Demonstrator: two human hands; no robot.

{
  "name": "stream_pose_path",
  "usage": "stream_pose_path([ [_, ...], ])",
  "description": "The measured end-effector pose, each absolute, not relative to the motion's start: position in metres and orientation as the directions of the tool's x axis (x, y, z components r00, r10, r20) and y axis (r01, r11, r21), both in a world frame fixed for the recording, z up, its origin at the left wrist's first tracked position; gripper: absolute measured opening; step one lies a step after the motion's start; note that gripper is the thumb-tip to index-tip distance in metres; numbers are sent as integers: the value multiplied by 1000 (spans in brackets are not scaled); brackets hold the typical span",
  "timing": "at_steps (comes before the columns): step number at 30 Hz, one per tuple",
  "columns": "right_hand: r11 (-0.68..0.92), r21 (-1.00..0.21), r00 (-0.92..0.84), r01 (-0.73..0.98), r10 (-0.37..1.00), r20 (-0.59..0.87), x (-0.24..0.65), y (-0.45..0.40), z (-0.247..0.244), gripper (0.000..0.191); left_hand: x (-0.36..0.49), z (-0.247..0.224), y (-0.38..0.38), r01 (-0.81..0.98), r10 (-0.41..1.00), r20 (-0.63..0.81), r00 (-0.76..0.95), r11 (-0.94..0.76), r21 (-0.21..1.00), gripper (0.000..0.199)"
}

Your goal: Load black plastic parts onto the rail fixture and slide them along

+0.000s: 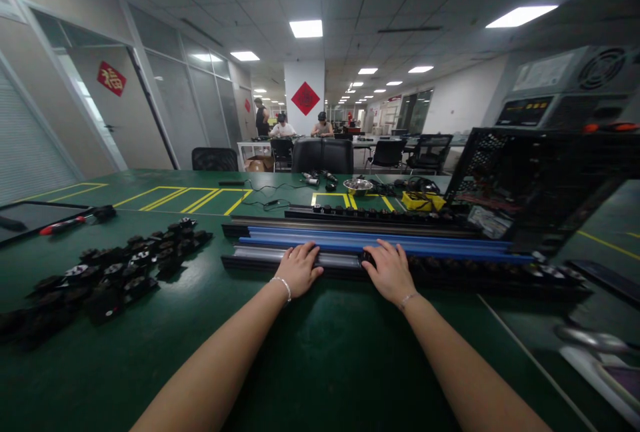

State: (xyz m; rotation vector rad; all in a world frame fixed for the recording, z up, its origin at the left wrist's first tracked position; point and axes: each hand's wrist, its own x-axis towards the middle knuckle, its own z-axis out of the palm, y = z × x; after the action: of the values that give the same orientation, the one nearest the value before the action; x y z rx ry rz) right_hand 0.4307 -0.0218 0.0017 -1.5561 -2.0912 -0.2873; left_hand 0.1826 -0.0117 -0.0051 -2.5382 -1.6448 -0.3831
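Across the green table (320, 352) in front of me lies a long black rail with a silvery-grey inner channel (260, 257). My left hand (299, 270) rests over this rail, its fingers across the channel and its thumb at the near side. On the same rail, further right, my right hand (391, 272) has its thumb and fingers around a small black part (368, 259), which is mostly hidden. To the right of that hand, a row of similar black parts (480, 269) sits along the rail. A blue channel strip (380, 240) lies just behind.
Many loose black parts (145, 255) are spread at left, near a red-handled screwdriver (63, 225). Further back stand a metal bowl (357, 184) and a yellow box (423, 201). An open computer case (545, 185) blocks the right side. Several people are in the background.
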Motion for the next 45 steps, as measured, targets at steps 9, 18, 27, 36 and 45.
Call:
stream_pose_path([
  [9, 325, -114, -221, 939, 823, 523, 425, -23, 5, 30, 183, -5, -13, 910, 881, 277, 383, -412, 53, 55],
  [18, 327, -100, -229, 940, 820, 525, 422, -21, 2, 32, 184, -5, -14, 913, 883, 279, 379, -406, 46, 54],
  [27, 342, -83, -249, 936, 810, 530, 418, -20, 1, 34, 184, -5, -13, 916, 885, 277, 375, -400, 37, 54],
  [36, 320, -118, -220, 940, 833, 508, 413, -21, 4, 34, 184, -5, -13, 917, 889, 267, 372, -396, 40, 54],
  [45, 279, -246, -151, 928, 887, 437, 401, -24, 8, 36, 185, -5, -14, 918, 887, 283, 365, -394, 50, 55],
])
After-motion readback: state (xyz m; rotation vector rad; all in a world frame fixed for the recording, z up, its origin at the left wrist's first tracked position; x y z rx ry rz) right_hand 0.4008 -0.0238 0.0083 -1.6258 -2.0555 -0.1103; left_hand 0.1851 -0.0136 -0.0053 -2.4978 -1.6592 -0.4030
